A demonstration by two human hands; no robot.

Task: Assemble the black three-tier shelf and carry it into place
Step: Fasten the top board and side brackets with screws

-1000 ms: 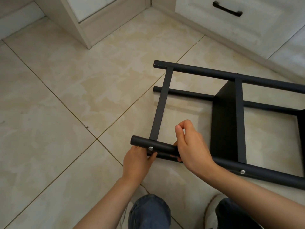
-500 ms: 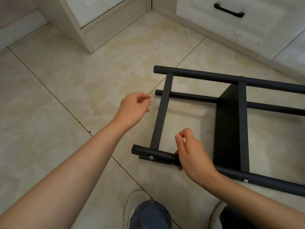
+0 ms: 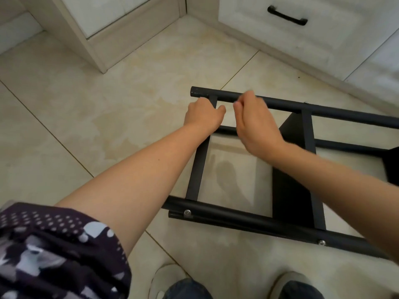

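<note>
Both hands shifted from near rail to far rail. Shelf lies sideways on floor. Left hand grips far rail's left end. Right hand pinched beside it, contents blurred. Far-side fastening likely next.

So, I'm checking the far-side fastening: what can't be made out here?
Head view:
- Right hand: motion-blurred; whether its fingers pinch anything is unclear.
- Left hand grips the crossbar, hiding its joint with the far rail.
- Shelf frame: cut off by the right edge; tiers can't be counted.
</note>
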